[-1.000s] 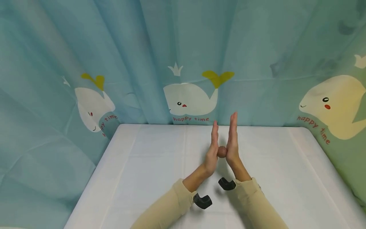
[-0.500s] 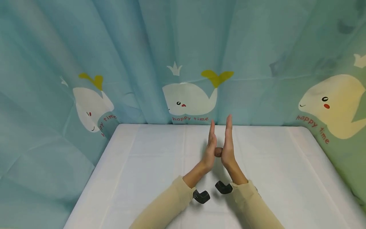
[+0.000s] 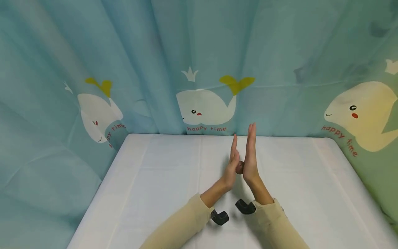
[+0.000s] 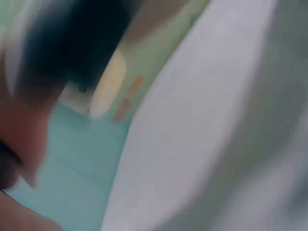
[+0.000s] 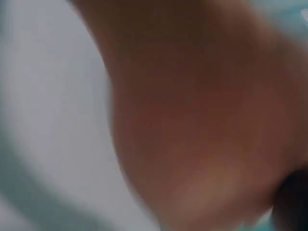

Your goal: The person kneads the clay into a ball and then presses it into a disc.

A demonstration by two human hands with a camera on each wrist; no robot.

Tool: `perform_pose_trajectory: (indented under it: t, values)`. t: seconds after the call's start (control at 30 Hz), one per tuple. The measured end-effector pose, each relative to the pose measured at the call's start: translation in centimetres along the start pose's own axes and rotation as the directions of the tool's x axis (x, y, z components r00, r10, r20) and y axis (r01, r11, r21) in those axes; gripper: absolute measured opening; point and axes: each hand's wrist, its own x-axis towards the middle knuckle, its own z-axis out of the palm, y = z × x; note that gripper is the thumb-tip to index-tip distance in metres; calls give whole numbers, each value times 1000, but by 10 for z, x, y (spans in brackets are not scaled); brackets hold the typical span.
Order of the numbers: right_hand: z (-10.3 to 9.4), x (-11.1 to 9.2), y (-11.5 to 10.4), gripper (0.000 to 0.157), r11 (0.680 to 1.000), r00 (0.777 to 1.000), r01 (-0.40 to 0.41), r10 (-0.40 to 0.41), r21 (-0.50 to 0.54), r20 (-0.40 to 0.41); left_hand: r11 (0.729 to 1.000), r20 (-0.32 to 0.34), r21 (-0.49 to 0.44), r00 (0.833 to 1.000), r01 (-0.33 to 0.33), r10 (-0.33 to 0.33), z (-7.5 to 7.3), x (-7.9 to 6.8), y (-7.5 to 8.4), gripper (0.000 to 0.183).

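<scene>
A small brown ball (image 3: 240,168) sits between the two palms in the head view, partly covered by both hands. My left hand (image 3: 230,170) stands on edge with straight fingers, its palm against the ball. Facing it, my right hand (image 3: 250,160) is also straight-fingered, fingertips pointing toward the curtain, and presses from the other side. In the left wrist view a dark rounded ball (image 4: 6,168) shows at the left edge beside blurred skin. The right wrist view is mostly filled by a blurred hand (image 5: 202,115), with the dark ball (image 5: 294,204) at the lower right corner.
A white-covered table (image 3: 168,186) lies below the hands. Behind it and along both sides hangs a blue-green curtain (image 3: 149,62) printed with whales. Black curved wrist devices (image 3: 220,218) stick out inward from the beige sleeves (image 3: 180,224).
The hands shift slightly left, then back right, sliding against each other with the ball between them. The gap between the palms has narrowed, and less of the ball shows.
</scene>
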Motion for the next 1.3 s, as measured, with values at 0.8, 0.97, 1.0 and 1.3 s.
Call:
perform_pose_trajectory:
  t: [0.8, 0.97, 1.0, 1.3]
  values:
    - [-7, -14, 21, 55, 998, 998, 7, -3, -64, 61, 996, -19, -15, 996, -87, 86, -2, 6, 22, 67]
    - [10, -30, 5, 55, 997, 995, 61, -58, -37, 77, 997, -86, 77, 996, -8, 15, -8, 14, 14, 71]
    - [10, -26, 0, 56, 996, 994, 83, -80, -42, 69, 998, -82, 65, 997, 9, -3, -7, 13, 10, 69]
    - [-13, 2, 6, 55, 996, 999, -13, 17, -89, 47, 991, -38, -132, 999, -24, 19, 6, 1, 12, 63]
